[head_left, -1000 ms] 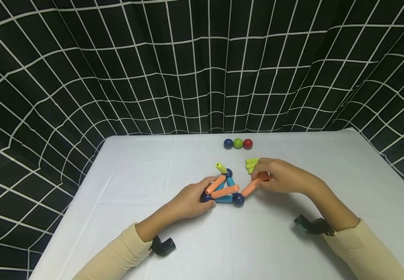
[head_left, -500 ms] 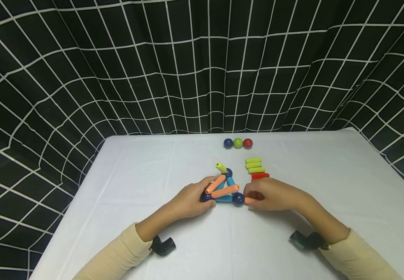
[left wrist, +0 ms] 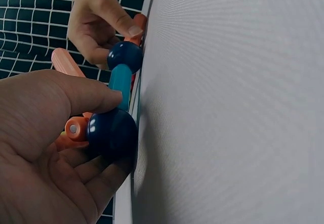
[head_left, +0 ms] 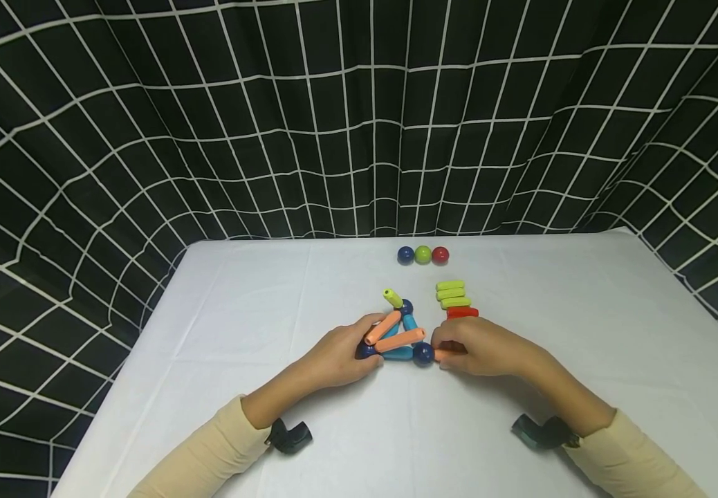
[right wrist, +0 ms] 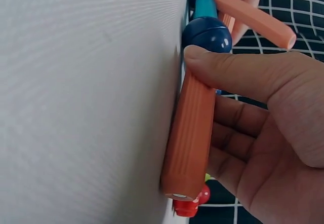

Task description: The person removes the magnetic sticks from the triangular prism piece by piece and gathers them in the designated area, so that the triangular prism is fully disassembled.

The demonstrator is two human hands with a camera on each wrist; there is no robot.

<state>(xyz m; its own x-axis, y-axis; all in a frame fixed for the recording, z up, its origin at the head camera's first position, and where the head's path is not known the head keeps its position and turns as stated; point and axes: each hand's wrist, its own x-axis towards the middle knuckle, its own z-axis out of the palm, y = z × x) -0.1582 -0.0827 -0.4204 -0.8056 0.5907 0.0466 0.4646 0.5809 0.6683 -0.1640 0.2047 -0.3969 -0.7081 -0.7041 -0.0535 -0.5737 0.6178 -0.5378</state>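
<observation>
My left hand [head_left: 337, 356] grips a dark blue ball [left wrist: 112, 133] at the left corner of a structure of magnetic sticks and balls. Blue sticks [head_left: 398, 354] join its balls in a triangle on the table. Two orange sticks [head_left: 400, 339] slant up from the gripped corner. A yellow-green stick [head_left: 392, 298] rises from the back ball. Between thumb and fingers my right hand [head_left: 486, 346] pinches another orange stick [right wrist: 190, 133], lying low along the table. Its far end meets the right corner ball [head_left: 424, 354]; part of this stick is hidden in the head view.
Blue [head_left: 405, 255], green [head_left: 423, 254] and red [head_left: 440, 255] balls stand in a row at the back of the white table [head_left: 259, 290]. Yellow-green sticks [head_left: 450, 294] and a red stick [head_left: 462, 312] lie behind my right hand. A dark gridded curtain [head_left: 359, 124] surrounds the table.
My right hand has moved left and toward me, bringing the orange stick's end to the right corner ball and uncovering the yellow-green and red sticks. The left hand keeps its place.
</observation>
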